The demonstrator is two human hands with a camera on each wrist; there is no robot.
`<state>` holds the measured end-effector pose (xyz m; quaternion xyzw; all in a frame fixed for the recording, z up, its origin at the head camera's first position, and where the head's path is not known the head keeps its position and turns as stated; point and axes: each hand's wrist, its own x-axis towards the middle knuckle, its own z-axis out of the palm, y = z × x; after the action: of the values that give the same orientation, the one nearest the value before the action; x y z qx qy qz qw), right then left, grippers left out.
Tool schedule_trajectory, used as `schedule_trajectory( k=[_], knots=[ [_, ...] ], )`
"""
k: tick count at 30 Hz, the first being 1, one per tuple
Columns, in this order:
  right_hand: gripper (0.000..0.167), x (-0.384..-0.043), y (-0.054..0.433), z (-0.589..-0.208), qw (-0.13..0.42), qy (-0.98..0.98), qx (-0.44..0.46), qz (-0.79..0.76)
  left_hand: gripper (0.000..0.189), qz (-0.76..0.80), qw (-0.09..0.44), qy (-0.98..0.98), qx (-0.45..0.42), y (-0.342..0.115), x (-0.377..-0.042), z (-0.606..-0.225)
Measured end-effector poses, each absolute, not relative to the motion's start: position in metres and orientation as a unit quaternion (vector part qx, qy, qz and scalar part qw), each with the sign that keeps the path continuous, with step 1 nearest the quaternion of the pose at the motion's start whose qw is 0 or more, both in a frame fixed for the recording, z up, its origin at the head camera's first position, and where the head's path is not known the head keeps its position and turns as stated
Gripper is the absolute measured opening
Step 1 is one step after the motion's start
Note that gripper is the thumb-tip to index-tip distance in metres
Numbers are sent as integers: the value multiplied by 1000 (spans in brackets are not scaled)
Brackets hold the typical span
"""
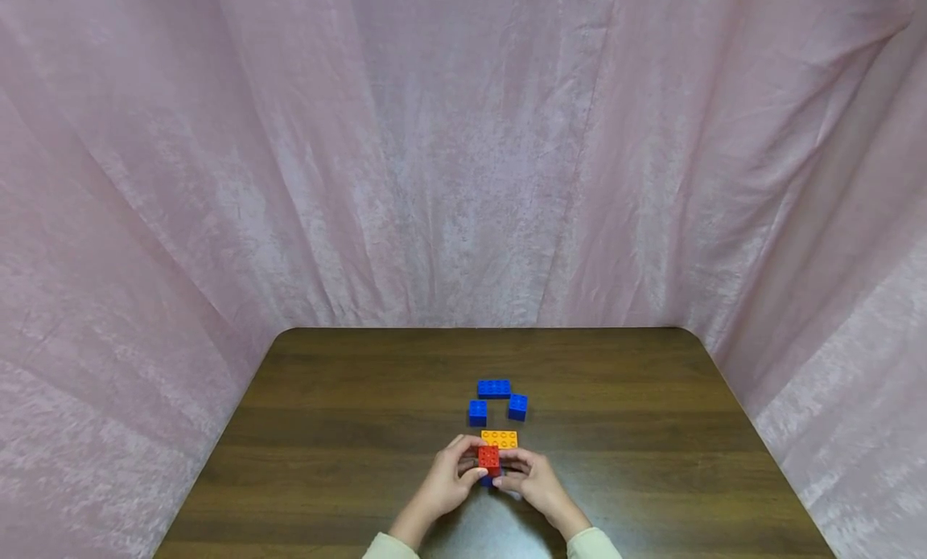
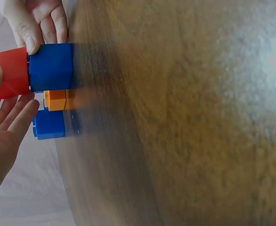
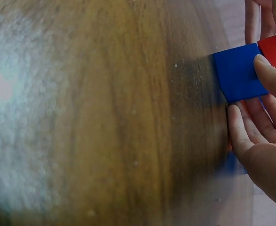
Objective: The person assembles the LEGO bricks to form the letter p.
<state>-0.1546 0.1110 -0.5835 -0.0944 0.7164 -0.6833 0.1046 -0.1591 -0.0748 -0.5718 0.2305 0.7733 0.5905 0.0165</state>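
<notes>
In the head view, we find the lower blue block (image 2: 51,67) largely hidden by the red block (image 1: 488,459), the left grip (image 1: 447,480) and the right grip (image 1: 536,484); the red block also masks part of the orange block (image 1: 509,439). The lower edge crops the counter (image 1: 326,430) and both sleeves (image 1: 391,548). In the right wrist view, we cannot tell which blurred blue block (image 3: 229,165) shows behind the right grip.

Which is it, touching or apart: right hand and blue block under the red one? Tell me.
Touching: in the right wrist view, the thumb of the right hand lies against the blue block, no gap visible.
</notes>
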Motion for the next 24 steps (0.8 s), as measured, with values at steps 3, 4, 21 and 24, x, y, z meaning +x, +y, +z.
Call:
schedule_trajectory(
  k=[3,4,21,24],
  knots=[
    [41,-159,112,-596,110,717,-93,-682,32,589,18,772,236,-77,-163,-579],
    [41,-160,113,-599,112,716,-92,-683,32,590,18,771,238,-77,-163,-581],
    [42,-162,113,-603,116,705,-99,-692,34,564,-35,789,243,-75,-155,-571],
    [42,-163,114,-605,110,708,-103,-690,33,573,-35,785,234,-73,-150,-558]
  ],
)
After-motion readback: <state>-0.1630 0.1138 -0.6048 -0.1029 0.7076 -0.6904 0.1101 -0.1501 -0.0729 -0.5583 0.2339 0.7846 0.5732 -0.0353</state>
